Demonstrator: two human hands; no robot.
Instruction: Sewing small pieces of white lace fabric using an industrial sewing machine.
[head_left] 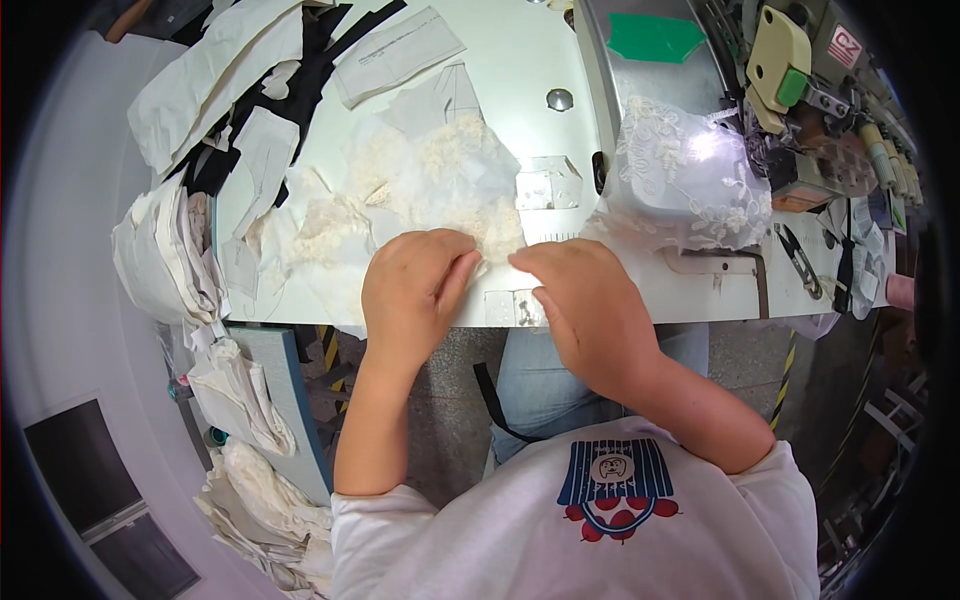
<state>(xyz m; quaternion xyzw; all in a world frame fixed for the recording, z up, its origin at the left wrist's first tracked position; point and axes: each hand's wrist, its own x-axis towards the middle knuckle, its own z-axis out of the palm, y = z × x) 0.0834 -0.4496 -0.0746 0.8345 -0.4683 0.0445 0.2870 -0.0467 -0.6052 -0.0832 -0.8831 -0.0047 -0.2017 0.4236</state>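
Cream lace fabric (440, 170) with a sheer, embroidered surface lies spread on the white table. At its near edge my left hand (415, 285) is closed, thumb and fingers pinching the lace. The left fingertips are partly hidden behind the hand's back. Just to the right, my right hand (585, 300) reaches in with its fingers stretched toward the same edge. Its thumb stands apart from the fingers, and nothing shows between them. A clear plate (515, 308) sits on the table edge between my hands.
Right of the lace stands a sewing machine (655, 90) with white embroidered lace (690, 180) draped over it. Small scissors (798, 260) lie farther right. White paper pieces (400, 55) and black cloth (345, 45) cover the far left. Folded white fabric (170, 250) hangs at the left edge.
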